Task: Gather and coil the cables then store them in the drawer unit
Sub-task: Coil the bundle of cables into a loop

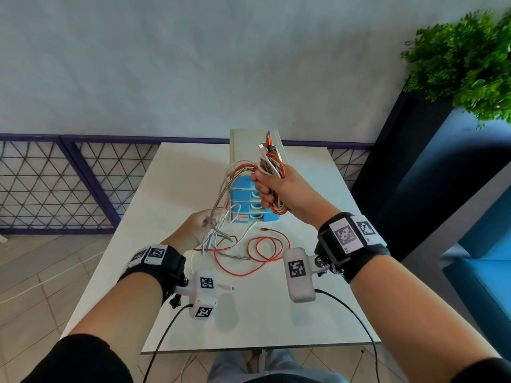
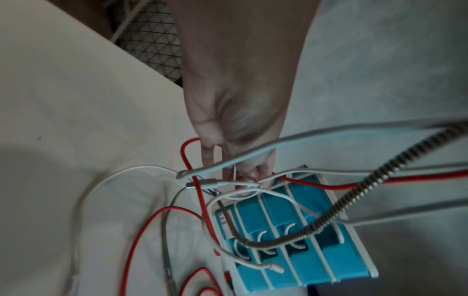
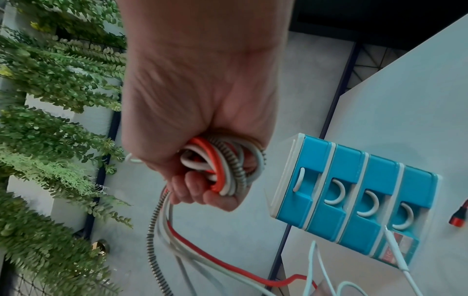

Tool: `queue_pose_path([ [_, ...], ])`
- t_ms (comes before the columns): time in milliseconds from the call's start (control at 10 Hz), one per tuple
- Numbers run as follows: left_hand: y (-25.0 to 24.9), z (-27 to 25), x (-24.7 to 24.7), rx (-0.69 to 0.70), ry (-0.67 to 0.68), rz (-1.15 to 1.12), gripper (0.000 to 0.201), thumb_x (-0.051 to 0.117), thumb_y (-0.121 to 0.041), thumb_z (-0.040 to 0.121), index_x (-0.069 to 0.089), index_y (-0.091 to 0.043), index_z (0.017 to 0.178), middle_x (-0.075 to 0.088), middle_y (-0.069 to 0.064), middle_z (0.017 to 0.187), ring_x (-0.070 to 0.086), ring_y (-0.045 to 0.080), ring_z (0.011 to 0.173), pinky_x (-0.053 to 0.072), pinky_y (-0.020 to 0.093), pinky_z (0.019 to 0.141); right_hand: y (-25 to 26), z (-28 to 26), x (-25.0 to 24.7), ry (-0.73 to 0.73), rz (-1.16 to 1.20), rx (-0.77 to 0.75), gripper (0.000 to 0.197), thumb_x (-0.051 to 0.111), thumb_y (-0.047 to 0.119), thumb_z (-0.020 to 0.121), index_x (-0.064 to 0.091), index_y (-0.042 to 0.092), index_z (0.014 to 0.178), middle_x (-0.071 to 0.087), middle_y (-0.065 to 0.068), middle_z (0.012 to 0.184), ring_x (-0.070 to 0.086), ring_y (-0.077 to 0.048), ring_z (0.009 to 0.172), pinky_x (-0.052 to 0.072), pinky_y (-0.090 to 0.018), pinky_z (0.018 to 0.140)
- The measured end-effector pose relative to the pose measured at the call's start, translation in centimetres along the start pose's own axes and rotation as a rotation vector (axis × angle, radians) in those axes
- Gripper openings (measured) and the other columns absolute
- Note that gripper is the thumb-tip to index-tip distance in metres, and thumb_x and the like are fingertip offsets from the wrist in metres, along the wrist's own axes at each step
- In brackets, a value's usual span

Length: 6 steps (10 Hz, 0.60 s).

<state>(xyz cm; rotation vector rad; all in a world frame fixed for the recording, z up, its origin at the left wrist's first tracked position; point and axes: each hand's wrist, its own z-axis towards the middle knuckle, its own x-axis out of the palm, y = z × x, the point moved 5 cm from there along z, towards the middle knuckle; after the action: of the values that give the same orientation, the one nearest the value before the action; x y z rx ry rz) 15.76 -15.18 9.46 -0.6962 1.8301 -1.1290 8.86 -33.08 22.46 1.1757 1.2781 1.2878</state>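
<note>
My right hand (image 1: 272, 186) is raised in front of the drawer unit (image 1: 249, 200) and grips a coiled bundle of cables (image 1: 272, 167), orange, white and spiral-wrapped grey; the wrist view shows the same bundle (image 3: 222, 168) inside the fist (image 3: 202, 160). Plug ends stick up above the fist. Strands run down from it to my left hand (image 1: 197, 225), which pinches several of them (image 2: 228, 180) low over the table. The loose tails lie on the white table (image 1: 276, 313), with an orange cable (image 1: 265, 250) looped there. The drawer unit (image 3: 354, 200) is blue with white handles, its drawers closed.
A white cable end (image 1: 225, 287) lies near my left wrist camera. A green plant (image 1: 464, 59) on a dark blue partition stands at the right. A lattice railing (image 1: 69, 183) runs behind the table on the left, above a tiled floor.
</note>
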Motion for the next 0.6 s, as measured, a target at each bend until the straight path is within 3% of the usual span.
queue_pose_path([
  [100, 0.6, 0.1, 0.2, -0.081, 0.004, 0.161, 0.031, 0.043, -0.002, 0.096, 0.050, 0.006, 0.125, 0.056, 0.028, 0.123, 0.058, 0.035, 0.099, 0.049, 0.048, 0.086, -0.4, 0.0, -0.4, -0.020, 0.004, 0.011, 0.016, 0.049, 0.018, 0.099, 0.057, 0.008, 0.089, 0.046, 0.001, 0.059, 0.043, -0.010, 0.049, 0.045, -0.023, 0.051],
  [200, 0.8, -0.1, 0.3, -0.153, 0.011, 0.139, 0.038, 0.039, -0.017, 0.099, 0.047, 0.004, 0.130, 0.048, 0.029, 0.136, 0.051, 0.044, 0.120, 0.048, 0.042, 0.082, -0.5, -0.2, -0.6, -0.009, 0.029, 0.021, 0.016, 0.049, 0.018, 0.099, 0.057, 0.009, 0.088, 0.046, 0.002, 0.060, 0.043, -0.010, 0.050, 0.045, -0.024, 0.052],
  [300, 0.6, 0.0, 0.2, -0.051, 0.033, 0.376, 0.046, 0.038, -0.045, 0.094, 0.053, -0.015, 0.125, 0.052, 0.012, 0.137, 0.052, 0.035, 0.122, 0.047, 0.040, 0.093, -0.4, -0.3, -0.9, -0.019, 0.043, 0.016, 0.015, 0.048, 0.017, 0.099, 0.056, 0.007, 0.090, 0.044, 0.001, 0.060, 0.042, -0.009, 0.049, 0.044, -0.023, 0.051],
  [400, 0.1, 0.6, 0.0, 0.059, -0.015, 0.785, 0.035, 0.043, -0.044, 0.091, 0.057, -0.021, 0.112, 0.060, -0.003, 0.118, 0.059, 0.026, 0.105, 0.047, 0.035, 0.089, 0.0, -0.4, -1.3, -0.035, 0.047, -0.009, 0.015, 0.047, 0.015, 0.100, 0.055, 0.006, 0.091, 0.043, 0.000, 0.061, 0.041, -0.009, 0.049, 0.044, -0.022, 0.050],
  [500, 0.9, 0.8, -0.3, 0.153, -0.055, 0.907, 0.013, 0.052, -0.026, 0.092, 0.061, -0.016, 0.091, 0.059, -0.003, 0.098, 0.062, 0.026, 0.092, 0.050, 0.037, 0.075, 0.3, -0.4, -2.0, -0.078, 0.042, -0.035, 0.016, 0.046, 0.014, 0.100, 0.055, 0.007, 0.089, 0.041, -0.002, 0.062, 0.041, -0.009, 0.048, 0.043, -0.023, 0.050],
  [600, 2.3, 0.0, -1.8, -0.048, -0.143, 1.004, 0.020, 0.055, -0.029, 0.086, 0.060, -0.011, 0.082, 0.064, 0.005, 0.088, 0.061, 0.029, 0.081, 0.045, 0.031, 0.068, 0.2, -0.4, -2.8, -0.147, 0.005, -0.039, 0.016, 0.045, 0.014, 0.100, 0.054, 0.008, 0.088, 0.042, -0.003, 0.063, 0.041, -0.009, 0.047, 0.043, -0.024, 0.050],
])
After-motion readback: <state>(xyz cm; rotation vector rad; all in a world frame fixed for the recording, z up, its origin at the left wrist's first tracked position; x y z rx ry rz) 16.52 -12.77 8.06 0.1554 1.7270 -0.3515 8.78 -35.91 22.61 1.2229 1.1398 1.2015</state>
